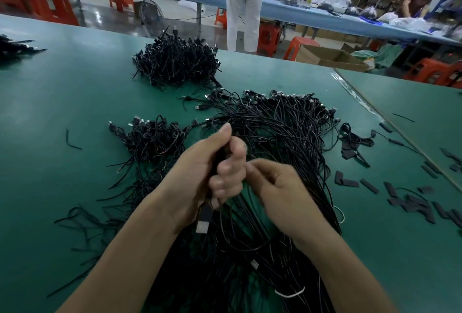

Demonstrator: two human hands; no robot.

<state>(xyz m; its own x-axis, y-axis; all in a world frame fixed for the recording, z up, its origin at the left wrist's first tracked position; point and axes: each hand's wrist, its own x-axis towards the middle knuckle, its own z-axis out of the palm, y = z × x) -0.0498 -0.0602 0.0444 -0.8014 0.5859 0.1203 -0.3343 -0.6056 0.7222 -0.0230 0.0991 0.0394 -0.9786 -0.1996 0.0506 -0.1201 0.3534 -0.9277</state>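
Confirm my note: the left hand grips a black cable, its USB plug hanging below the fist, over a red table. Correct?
No. The head view shows the table is green, not red. The left hand does grip the black cable, with its USB plug below the fist.

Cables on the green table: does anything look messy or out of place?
Yes. Short black sleeve pieces lie scattered at the right, and a stray cable bit lies alone at the left. The big cable heap is tangled, not bundled.

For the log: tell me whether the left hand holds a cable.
Yes, the left hand grips a black cable, plug hanging below the palm.
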